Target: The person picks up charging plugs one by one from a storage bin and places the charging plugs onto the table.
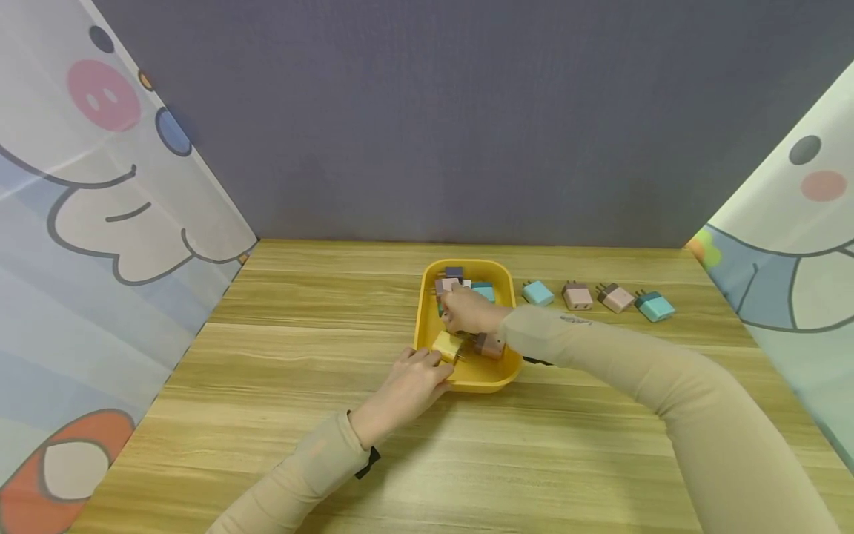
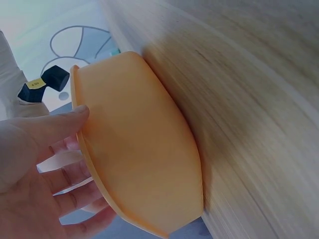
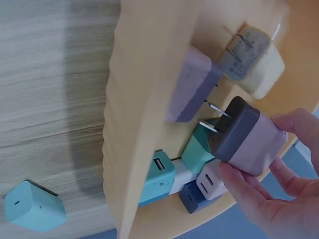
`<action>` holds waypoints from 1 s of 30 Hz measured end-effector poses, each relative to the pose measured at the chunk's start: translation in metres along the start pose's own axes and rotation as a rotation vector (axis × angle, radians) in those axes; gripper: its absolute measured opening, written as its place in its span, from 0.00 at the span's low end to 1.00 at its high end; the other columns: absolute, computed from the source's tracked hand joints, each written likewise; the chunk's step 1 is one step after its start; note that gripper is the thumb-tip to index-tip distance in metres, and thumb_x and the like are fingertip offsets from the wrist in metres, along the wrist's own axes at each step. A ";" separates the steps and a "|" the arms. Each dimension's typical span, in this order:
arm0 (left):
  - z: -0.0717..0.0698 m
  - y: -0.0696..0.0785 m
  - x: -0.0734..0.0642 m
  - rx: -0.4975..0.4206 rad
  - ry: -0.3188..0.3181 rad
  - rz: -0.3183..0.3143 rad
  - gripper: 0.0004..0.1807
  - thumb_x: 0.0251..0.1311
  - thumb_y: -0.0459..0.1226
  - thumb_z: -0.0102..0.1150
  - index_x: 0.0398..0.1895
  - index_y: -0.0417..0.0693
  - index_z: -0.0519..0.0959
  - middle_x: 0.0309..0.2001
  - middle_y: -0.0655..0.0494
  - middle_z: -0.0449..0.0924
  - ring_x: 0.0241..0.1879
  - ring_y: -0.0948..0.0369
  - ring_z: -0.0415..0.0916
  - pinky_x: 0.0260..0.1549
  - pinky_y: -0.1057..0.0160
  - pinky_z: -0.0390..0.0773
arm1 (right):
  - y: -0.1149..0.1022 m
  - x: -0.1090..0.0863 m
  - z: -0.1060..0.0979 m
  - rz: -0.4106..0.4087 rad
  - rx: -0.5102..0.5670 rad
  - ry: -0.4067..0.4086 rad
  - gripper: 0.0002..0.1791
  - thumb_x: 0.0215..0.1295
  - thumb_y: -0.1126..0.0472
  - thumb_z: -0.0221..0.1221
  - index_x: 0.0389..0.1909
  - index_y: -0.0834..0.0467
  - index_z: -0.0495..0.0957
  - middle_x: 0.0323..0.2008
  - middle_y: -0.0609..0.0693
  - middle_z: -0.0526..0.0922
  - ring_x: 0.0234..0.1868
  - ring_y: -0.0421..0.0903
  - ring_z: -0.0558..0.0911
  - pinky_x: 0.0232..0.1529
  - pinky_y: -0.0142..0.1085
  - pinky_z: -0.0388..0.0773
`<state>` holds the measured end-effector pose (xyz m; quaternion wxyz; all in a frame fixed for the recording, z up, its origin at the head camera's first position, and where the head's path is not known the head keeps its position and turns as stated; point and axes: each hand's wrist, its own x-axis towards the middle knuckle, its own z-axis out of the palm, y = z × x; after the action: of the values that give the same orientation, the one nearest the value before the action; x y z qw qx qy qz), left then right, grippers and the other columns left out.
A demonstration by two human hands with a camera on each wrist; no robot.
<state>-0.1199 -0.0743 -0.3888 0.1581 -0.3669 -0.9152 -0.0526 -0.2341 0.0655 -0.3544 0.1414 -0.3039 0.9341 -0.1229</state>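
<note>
A yellow plastic bin (image 1: 422, 315) with several plug chargers in it sits on the wooden table. My left hand (image 1: 414, 382) holds its near left rim, thumb on the outer wall (image 2: 134, 134) and fingers over the edge. Inside the bin, my right hand (image 1: 469, 310) pinches a pink charger with a dark pronged end (image 3: 251, 137), its two metal prongs pointing away from the fingers. Around it lie a pale yellow charger (image 1: 448, 345), a brownish-pink charger (image 1: 490, 345), a teal charger (image 3: 158, 175) and a dark blue charger (image 1: 454, 273).
Right of the bin, a row of chargers lies on the table (image 1: 320, 326): light blue (image 1: 537, 294), two pink with dark ends (image 1: 577, 297), and teal (image 1: 656, 305). A grey wall (image 1: 467, 133) stands behind, with cartoon-printed curtains (image 1: 60, 259) at both sides.
</note>
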 end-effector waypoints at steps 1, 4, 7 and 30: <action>0.000 0.000 0.000 -0.001 0.000 0.000 0.08 0.48 0.44 0.62 0.30 0.52 0.80 0.30 0.59 0.76 0.30 0.61 0.71 0.29 0.64 0.67 | 0.000 -0.001 -0.001 0.000 0.008 0.008 0.10 0.55 0.63 0.58 0.37 0.63 0.73 0.45 0.62 0.70 0.29 0.47 0.73 0.27 0.33 0.67; 0.000 0.000 0.000 -0.002 -0.002 0.000 0.08 0.48 0.44 0.62 0.30 0.52 0.80 0.31 0.58 0.76 0.31 0.61 0.72 0.30 0.63 0.67 | 0.000 -0.002 -0.004 0.004 0.028 0.029 0.12 0.54 0.62 0.59 0.38 0.62 0.72 0.41 0.58 0.71 0.31 0.46 0.72 0.30 0.33 0.68; -0.001 0.000 0.000 -0.005 -0.006 -0.003 0.08 0.48 0.44 0.62 0.30 0.52 0.80 0.31 0.58 0.76 0.31 0.61 0.72 0.30 0.63 0.67 | 0.002 -0.004 -0.008 0.005 0.054 0.037 0.13 0.54 0.61 0.60 0.38 0.62 0.71 0.35 0.54 0.70 0.31 0.46 0.72 0.31 0.34 0.69; -0.001 0.000 0.000 -0.009 -0.009 0.000 0.08 0.48 0.44 0.62 0.30 0.52 0.79 0.30 0.59 0.76 0.30 0.61 0.71 0.29 0.63 0.67 | 0.005 -0.023 -0.034 -0.019 0.202 0.100 0.14 0.55 0.59 0.57 0.39 0.63 0.72 0.31 0.53 0.72 0.27 0.44 0.68 0.28 0.33 0.66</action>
<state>-0.1197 -0.0751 -0.3885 0.1524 -0.3681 -0.9156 -0.0553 -0.2303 0.0886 -0.3204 0.1232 -0.2905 0.9199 -0.2327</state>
